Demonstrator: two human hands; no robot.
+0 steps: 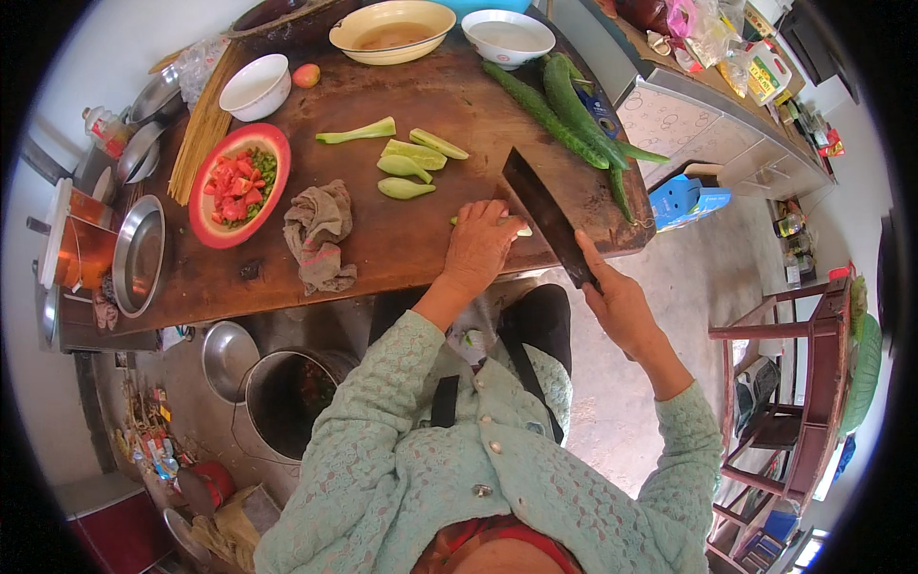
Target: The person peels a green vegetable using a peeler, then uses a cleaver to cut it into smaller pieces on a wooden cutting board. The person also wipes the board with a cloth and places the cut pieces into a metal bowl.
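Near the table's front edge, my left hand presses down with bent fingers on a pale green cucumber piece, most of which the hand hides. My right hand grips the handle of a dark, broad cleaver. Its blade slants up and leftward, just right of the cucumber piece; whether they touch I cannot tell. Farther back lie several peeled cucumber pieces. Whole green cucumbers rest at the table's right side. A crumpled brown cloth lies left of my left hand.
The wooden table carries a red-rimmed plate of cut tomato and green pieces, a white bowl, a yellow basin and another white bowl. Below stands a metal bucket. A wooden stool is at right.
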